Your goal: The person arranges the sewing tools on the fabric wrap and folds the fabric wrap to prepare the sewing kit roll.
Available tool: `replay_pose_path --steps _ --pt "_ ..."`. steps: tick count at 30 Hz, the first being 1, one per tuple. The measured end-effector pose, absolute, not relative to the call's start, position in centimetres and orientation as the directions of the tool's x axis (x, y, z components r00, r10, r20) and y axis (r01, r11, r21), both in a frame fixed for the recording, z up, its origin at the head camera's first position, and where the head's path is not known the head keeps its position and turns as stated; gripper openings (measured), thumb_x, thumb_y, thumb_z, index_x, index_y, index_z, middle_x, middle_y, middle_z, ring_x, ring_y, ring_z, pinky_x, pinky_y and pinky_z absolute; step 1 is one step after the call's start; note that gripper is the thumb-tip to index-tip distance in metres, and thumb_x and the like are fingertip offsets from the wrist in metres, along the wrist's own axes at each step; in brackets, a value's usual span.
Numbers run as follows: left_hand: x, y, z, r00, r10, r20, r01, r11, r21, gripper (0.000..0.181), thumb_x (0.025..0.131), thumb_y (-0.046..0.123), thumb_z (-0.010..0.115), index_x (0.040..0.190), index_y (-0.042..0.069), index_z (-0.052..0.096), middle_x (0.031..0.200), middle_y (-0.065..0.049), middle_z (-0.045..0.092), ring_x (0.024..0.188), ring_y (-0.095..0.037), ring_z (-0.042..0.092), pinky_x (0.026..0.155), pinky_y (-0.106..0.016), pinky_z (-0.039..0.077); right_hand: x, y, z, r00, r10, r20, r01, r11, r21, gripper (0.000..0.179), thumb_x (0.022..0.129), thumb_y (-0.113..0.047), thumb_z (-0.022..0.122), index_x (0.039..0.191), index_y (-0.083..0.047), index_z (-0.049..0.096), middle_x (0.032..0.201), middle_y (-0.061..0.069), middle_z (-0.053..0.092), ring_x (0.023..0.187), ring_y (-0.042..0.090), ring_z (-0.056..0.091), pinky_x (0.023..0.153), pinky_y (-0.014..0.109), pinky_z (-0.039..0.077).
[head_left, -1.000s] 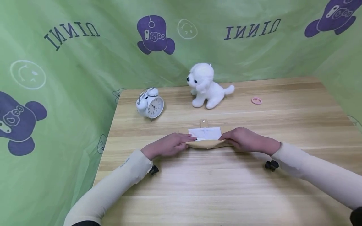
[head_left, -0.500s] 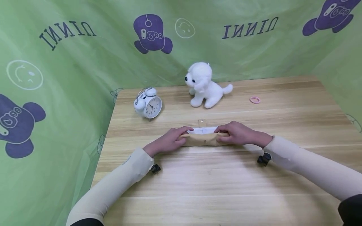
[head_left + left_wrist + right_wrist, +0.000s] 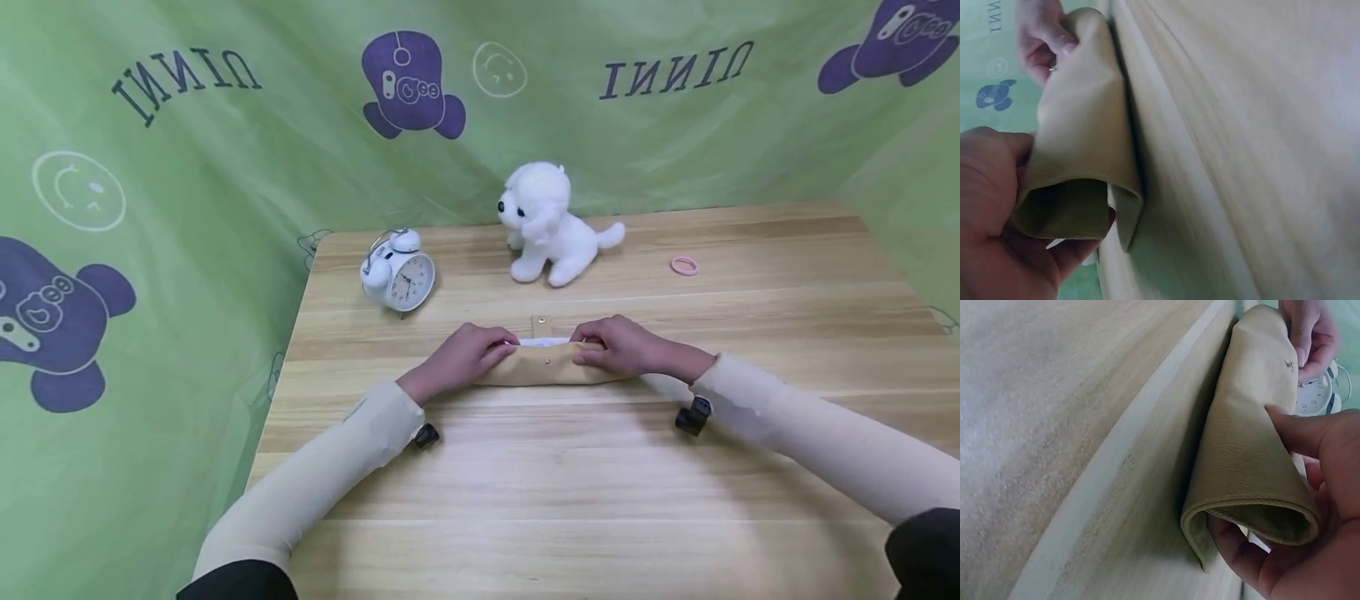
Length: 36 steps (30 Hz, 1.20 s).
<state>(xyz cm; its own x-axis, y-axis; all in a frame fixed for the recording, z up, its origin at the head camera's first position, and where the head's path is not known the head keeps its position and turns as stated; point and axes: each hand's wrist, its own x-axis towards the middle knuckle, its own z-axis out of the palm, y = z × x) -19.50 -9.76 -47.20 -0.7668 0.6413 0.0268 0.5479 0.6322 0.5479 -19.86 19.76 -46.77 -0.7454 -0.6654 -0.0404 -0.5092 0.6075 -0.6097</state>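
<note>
A tan fabric case (image 3: pixel 547 367) with a metal snap stud lies folded over near the middle of the table, its long side facing me. A strip of white lining (image 3: pixel 546 342) shows along its far edge, and a short tab (image 3: pixel 541 325) with another snap sticks out behind. My left hand (image 3: pixel 468 354) pinches the upper fold near the left end, thumb on the near side. Near the right end, my right hand (image 3: pixel 622 346) pinches the same fold. In the wrist views, fingers reach under the curled fabric, and both ends of the fold (image 3: pixel 1075 209) gape as hollow loops.
Behind the case stand a white twin-bell alarm clock (image 3: pixel 401 271) at the left and a white plush dog (image 3: pixel 551 225). A pink ring-shaped band (image 3: pixel 684 266) lies at the right. A green printed curtain (image 3: pixel 300 167) hangs around the wooden table (image 3: pixel 555 483).
Both hands have lifted the near edge of the case and folded it away from me. Much of the white lining is now covered, and the front snap stud faces me.
</note>
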Motion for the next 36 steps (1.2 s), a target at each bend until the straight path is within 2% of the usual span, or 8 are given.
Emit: replay_pose_path --steps 4,8,13,24,27,31,34,36 --pt "-20.3 -9.3 -47.5 -0.793 0.609 0.0 0.548 0.715 0.434 0.025 0.103 0.032 0.055 0.109 0.016 0.073 0.097 0.001 0.076 0.087 -0.015 0.069 0.085 -0.037 0.056 -20.0 19.9 -46.9 -0.758 -0.65 -0.051 -0.494 0.623 -0.606 0.009 0.093 -0.021 0.071 0.093 -0.012 0.072 0.07 -0.008 0.06 0.066 0.005 0.049 0.07 0.028 0.045" --pt "-21.1 -9.3 -48.0 -0.802 0.597 -0.022 0.549 0.751 0.368 0.026 0.103 0.037 0.054 0.102 0.017 0.072 0.083 0.004 0.071 0.077 -0.014 0.065 0.076 -0.036 0.055 -20.3 19.8 -47.0 -0.801 -0.595 -0.07 -0.454 0.68 -0.576 0.016 0.091 -0.025 0.073 0.098 -0.011 0.073 0.085 -0.002 0.074 0.077 0.01 0.06 0.077 0.036 0.052" --pt "-21.6 -9.5 -48.3 -0.789 0.613 -0.036 0.567 0.75 0.342 0.026 0.104 0.037 0.053 0.1 0.017 0.07 0.075 0.004 0.064 0.07 -0.013 0.059 0.07 -0.035 0.053 -20.5 19.7 -47.3 -0.835 -0.546 -0.065 -0.419 0.708 -0.569 0.022 0.089 -0.026 0.076 0.102 -0.009 0.073 0.092 0.003 0.079 0.085 0.015 0.067 0.084 0.044 0.054" --pt "-21.4 -10.2 -48.6 -0.786 0.618 -0.025 0.578 0.748 0.327 0.02 0.102 0.031 0.056 0.098 0.018 0.07 0.092 0.003 0.069 0.093 -0.015 0.061 0.085 -0.033 0.053 -20.8 19.4 -47.6 -0.848 -0.53 -0.004 -0.45 0.724 -0.523 0.021 0.093 -0.024 0.071 0.108 -0.009 0.071 0.098 0.006 0.077 0.09 0.02 0.069 0.082 0.045 0.055" --pt "-21.0 -10.3 -48.3 -0.781 0.624 0.0 0.597 0.747 0.293 0.019 0.102 0.027 0.056 0.105 0.014 0.07 0.099 0.0 0.07 0.097 -0.018 0.062 0.087 -0.034 0.054 -20.6 19.2 -47.6 -0.848 -0.528 0.04 -0.481 0.736 -0.476 0.023 0.092 -0.024 0.072 0.111 -0.01 0.069 0.099 0.006 0.073 0.09 0.021 0.068 0.08 0.044 0.055" --pt "-19.8 -9.8 -46.8 -0.682 0.723 0.106 0.729 0.662 0.175 0.024 0.1 0.016 0.057 0.12 0.008 0.068 0.111 -0.008 0.069 0.104 -0.024 0.063 0.091 -0.036 0.055 -20.3 19.0 -47.9 -0.81 -0.568 0.149 -0.577 0.723 -0.381 0.019 0.093 -0.023 0.07 0.11 -0.013 0.072 0.1 0.004 0.07 0.094 0.023 0.066 0.081 0.044 0.055" --pt "-18.7 -9.0 -45.7 -0.568 0.807 0.163 0.823 0.559 0.099 0.025 0.097 0.012 0.059 0.119 0.007 0.07 0.113 -0.008 0.068 0.105 -0.023 0.063 0.092 -0.035 0.054 -20.4 19.2 -48.3 -0.76 -0.614 0.216 -0.649 0.693 -0.313 0.017 0.094 -0.023 0.07 0.106 -0.015 0.076 0.1 0.002 0.072 0.097 0.022 0.067 0.082 0.043 0.056" --pt "-17.9 -8.4 -45.4 -0.528 0.835 0.157 0.849 0.523 0.075 0.025 0.096 0.014 0.061 0.117 0.007 0.071 0.116 -0.007 0.068 0.107 -0.022 0.063 0.094 -0.034 0.053 -20.5 19.2 -48.4 -0.731 -0.64 0.236 -0.682 0.672 -0.29 0.017 0.093 -0.023 0.071 0.105 -0.014 0.078 0.099 0.001 0.073 0.096 0.02 0.067 0.081 0.041 0.057"
